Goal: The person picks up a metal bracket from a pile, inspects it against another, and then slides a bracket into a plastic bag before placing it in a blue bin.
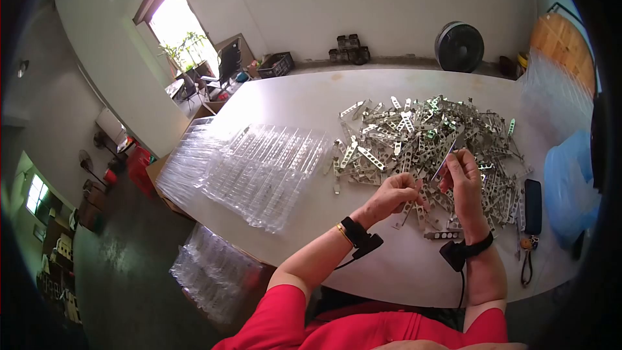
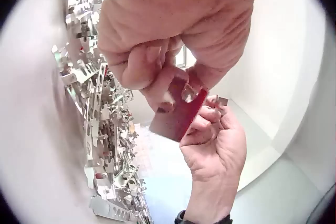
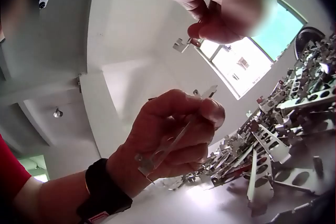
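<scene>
Head view, centre right of the frame: the left hand (image 1: 393,196) and the right hand (image 1: 462,175) meet just above a heap of perforated metal brackets (image 1: 421,139) spread over the white table (image 1: 311,110). The left hand's fingers are curled round a flat metal bracket (image 3: 173,145), seen edge-on in the right wrist view, where it runs slantwise through the fist. The right hand pinches a small metal clip (image 3: 182,44) between thumb and fingertips, near the top of that view. In the left wrist view a dark red plate (image 2: 178,115) lies between the two hands at frame centre; which fingers bear it cannot be told. Left of the heap, stacks of clear plastic trays (image 1: 259,165) overhang the table's edge. A dark case (image 1: 532,198) lies at the right edge. No writing, brand or label is legible in any view.
</scene>
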`<action>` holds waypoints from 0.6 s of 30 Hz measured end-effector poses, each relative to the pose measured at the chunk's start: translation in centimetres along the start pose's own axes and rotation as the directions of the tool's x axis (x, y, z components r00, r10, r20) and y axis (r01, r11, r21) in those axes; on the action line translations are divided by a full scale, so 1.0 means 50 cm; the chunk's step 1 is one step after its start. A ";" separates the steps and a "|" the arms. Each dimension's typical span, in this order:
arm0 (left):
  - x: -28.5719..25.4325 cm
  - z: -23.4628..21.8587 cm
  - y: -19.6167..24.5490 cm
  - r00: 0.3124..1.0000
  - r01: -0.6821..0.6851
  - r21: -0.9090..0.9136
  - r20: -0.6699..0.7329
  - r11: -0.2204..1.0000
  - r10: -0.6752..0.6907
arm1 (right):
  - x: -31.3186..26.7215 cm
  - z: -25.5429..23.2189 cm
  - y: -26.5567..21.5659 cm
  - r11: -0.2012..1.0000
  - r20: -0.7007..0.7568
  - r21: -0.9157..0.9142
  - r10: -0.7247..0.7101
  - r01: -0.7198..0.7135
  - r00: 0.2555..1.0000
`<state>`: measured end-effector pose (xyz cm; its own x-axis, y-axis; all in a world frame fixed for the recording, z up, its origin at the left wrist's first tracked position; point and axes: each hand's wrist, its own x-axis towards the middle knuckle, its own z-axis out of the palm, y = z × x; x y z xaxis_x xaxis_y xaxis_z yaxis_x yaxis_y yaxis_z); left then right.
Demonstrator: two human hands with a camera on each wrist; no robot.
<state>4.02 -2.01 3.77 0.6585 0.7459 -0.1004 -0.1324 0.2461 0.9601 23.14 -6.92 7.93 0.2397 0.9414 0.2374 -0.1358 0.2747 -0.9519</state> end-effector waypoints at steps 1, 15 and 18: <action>0.001 -0.003 -0.003 1.000 0.012 -0.025 -0.009 1.000 -0.013 | 0.000 0.001 0.004 1.000 0.003 -0.019 0.007 -0.007 1.000; 0.017 -0.055 -0.041 0.986 -0.149 -0.340 0.016 0.929 0.164 | -0.002 0.010 0.038 0.982 0.030 -0.082 0.175 -0.173 0.984; 0.022 -0.063 -0.042 0.990 -0.141 -0.269 -0.035 0.953 0.137 | -0.001 0.008 0.043 0.976 0.036 -0.110 0.192 -0.187 0.981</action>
<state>2.69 0.21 0.81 0.6076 0.7939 0.0227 -0.4186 0.2958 0.8587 22.47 -6.30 5.94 0.1743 0.9830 0.0568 -0.0715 0.0702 -0.9950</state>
